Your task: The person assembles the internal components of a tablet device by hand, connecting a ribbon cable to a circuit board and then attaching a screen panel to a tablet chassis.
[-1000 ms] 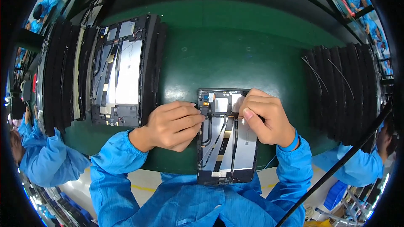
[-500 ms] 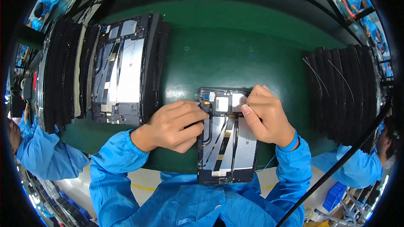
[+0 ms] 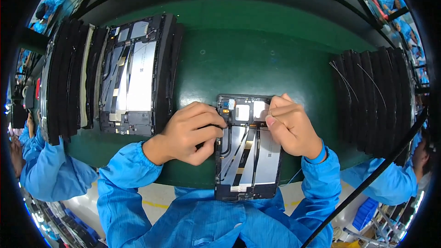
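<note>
An opened tablet [image 3: 271, 156] lies in front of me, its lower end reaching past the table's near edge. Silver battery panels, black ribbon cables and small boards show inside its black frame. My left hand [image 3: 190, 133] is at the tablet's upper left edge, fingers bent and tips closed beside a black cable; what they pinch is hidden. At the upper right edge, my right hand [image 3: 291, 126] is curled, thumb pressed to the index finger over a pale silver patch. Anything between those fingertips is too small to make out.
Another opened tablet [image 3: 142, 78] leans at the front of a row of black padded slabs [image 3: 69, 82] on the left. More black slabs [image 3: 372, 101] stand at right, with thin wires on them. A black cable [image 3: 367, 181] crosses the lower right. Blue-sleeved people [image 3: 55, 170] sit on both sides.
My left hand has shifted slightly, and a gap now shows between its thumb and fingers. The right fingers have turned a little at the same corner. The tablet has barely moved.
</note>
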`<control>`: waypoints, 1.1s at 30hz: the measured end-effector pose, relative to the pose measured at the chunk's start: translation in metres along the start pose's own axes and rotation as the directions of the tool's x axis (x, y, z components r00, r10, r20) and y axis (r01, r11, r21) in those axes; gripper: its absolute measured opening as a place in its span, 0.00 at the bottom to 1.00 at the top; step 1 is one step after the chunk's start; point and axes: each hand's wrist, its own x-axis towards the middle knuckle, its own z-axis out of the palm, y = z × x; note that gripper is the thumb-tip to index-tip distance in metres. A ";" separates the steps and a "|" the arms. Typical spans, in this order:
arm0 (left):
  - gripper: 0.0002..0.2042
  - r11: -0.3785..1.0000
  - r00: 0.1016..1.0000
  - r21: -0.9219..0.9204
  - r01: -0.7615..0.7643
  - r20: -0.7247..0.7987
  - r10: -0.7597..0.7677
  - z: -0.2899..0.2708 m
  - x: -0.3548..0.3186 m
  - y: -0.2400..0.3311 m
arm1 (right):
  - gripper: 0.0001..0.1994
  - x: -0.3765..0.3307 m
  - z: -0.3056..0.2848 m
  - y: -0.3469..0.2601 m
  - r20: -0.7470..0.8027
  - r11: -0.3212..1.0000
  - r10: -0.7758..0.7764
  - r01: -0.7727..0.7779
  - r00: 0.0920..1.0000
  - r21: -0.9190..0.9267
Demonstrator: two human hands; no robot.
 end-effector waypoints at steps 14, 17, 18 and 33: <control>0.12 0.955 0.996 0.294 -0.032 -0.065 0.054 0.005 0.000 0.005 | 0.15 0.001 0.006 0.002 0.024 0.976 -0.101 0.104 0.995 -0.192; 0.13 0.953 0.995 0.300 -0.043 -0.070 0.067 0.005 0.000 0.005 | 0.16 -0.002 0.006 0.000 0.019 0.965 -0.097 0.099 0.995 -0.244; 0.13 0.941 0.995 0.331 -0.075 -0.044 0.094 0.004 0.000 0.006 | 0.16 -0.002 0.006 0.001 0.021 0.964 -0.092 0.094 0.996 -0.250; 0.10 0.880 0.964 0.394 -0.264 0.120 0.236 -0.002 0.001 -0.001 | 0.17 -0.004 0.004 -0.005 0.061 0.972 -0.084 0.095 0.995 -0.216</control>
